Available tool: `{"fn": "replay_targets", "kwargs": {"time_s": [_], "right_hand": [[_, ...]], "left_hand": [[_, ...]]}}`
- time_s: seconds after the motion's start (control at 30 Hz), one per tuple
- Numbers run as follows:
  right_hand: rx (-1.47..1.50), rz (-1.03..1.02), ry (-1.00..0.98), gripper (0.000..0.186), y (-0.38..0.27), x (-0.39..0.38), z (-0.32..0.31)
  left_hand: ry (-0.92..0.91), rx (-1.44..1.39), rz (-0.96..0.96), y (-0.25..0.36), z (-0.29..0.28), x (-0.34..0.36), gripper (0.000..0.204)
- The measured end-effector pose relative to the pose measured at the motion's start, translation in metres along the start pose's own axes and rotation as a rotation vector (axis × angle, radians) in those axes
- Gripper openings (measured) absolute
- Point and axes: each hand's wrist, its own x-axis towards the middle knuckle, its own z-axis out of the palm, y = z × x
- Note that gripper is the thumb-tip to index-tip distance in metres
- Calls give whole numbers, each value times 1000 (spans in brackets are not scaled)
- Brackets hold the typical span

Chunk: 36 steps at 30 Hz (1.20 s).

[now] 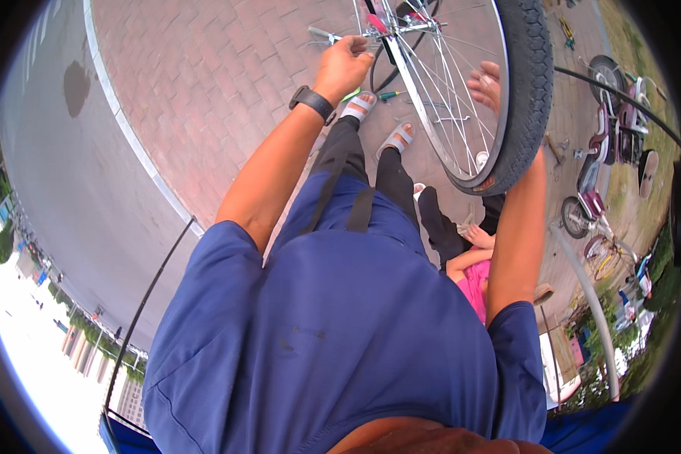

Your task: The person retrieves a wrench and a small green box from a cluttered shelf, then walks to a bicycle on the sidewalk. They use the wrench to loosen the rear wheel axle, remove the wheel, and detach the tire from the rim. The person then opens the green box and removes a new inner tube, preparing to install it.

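Note:
A bicycle wheel [522, 91] with a black knobby tyre and silver spokes is held up in front of me. My left hand [343, 66], with a black watch on its wrist, is closed around a silver metal bar [321, 33] next to the wheel's hub [401, 26]. My right hand [486, 85] shows through the spokes, its fingers wrapped on the tyre and rim from behind. My blue shirt fills the lower part of the view, and my dark trousers and grey sandals [359, 106] are below the wheel.
Red brick paving [204, 68] lies underfoot, with a pale curb and a grey road at the left. Small tools [390, 95] lie by my feet. A person in pink [473, 284] sits low at my right. Small purple bikes [609, 144] stand at the right.

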Motion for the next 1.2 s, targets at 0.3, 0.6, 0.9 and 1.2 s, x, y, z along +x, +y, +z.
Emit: {"fn": "replay_targets", "kwargs": {"time_s": [0.3,0.6,0.9,1.2], "right_hand": [[-239,-26,-55,40,7,89,43],[-17,18,-52,46,-1,120,49],[-120,4,-198,35,-4,135,34],[-105,123,-199,30,-15,141,33]], "left_hand": [[57,-205,96,5,29,22,38],[96,-350,81,-3,35,28,29],[9,-463,-13,3,29,32,24],[-37,-479,-72,8,23,33,25]]}}
